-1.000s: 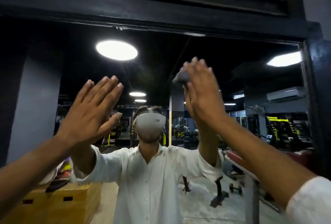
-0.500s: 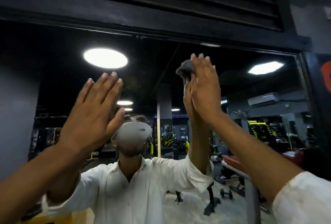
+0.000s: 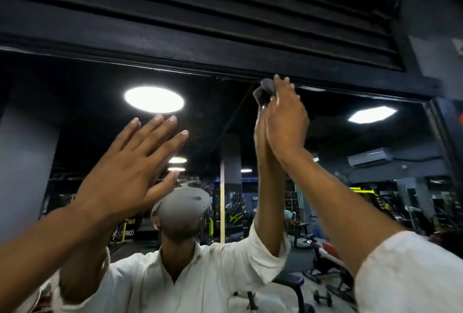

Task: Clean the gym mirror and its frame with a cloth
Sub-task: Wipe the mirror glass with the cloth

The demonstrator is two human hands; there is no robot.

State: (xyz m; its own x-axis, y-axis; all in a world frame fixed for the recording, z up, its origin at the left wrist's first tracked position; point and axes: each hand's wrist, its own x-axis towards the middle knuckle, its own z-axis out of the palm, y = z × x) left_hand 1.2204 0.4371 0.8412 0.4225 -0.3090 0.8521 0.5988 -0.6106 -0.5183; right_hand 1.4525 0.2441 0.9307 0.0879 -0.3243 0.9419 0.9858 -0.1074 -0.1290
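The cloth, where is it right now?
In the head view the cloth sits high up, right of centre, pressed by the right hand against the mirror just below the black top frame.

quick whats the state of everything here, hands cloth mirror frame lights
right hand: raised, straight fingers pressing the cloth to the glass
cloth: bunched, at the mirror's top edge, just under the frame
left hand: open, fingers spread, holding nothing
mirror: upright, giving a clear reflection
frame: black, top bar right above the cloth
round ceiling light: lit, seen in reflection
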